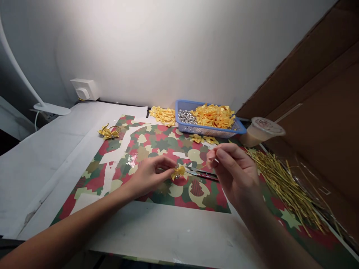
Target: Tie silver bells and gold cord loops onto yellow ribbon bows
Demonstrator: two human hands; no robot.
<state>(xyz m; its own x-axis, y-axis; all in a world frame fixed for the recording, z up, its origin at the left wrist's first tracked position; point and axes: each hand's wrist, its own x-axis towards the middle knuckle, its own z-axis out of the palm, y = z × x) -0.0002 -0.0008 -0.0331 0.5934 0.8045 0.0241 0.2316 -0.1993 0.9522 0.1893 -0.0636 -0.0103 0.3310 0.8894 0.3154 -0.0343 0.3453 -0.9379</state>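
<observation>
My left hand [153, 172] pinches a small yellow ribbon bow [179, 171] between thumb and fingers. A silver bell [177, 177] shows just beneath the bow. Higher and to the right, my right hand [238, 173] is closed in a pinch at its fingertips. A thin gold-coloured strand [204, 166] seems to reach from the bow side toward those fingertips; its end is hidden in them. Between the hands, a pair of scissors [203, 174] lies on the patterned paper, blades pointing left.
A blue basket [196, 130] holds silver bells [187, 116] and yellow bows [214, 115]. More bows [163, 116] are heaped beside it. A finished-looking cluster [109, 132] lies left. Gold twist ties [286, 186] and a lidded cup [262, 131] stand right; a lamp [52, 108] left.
</observation>
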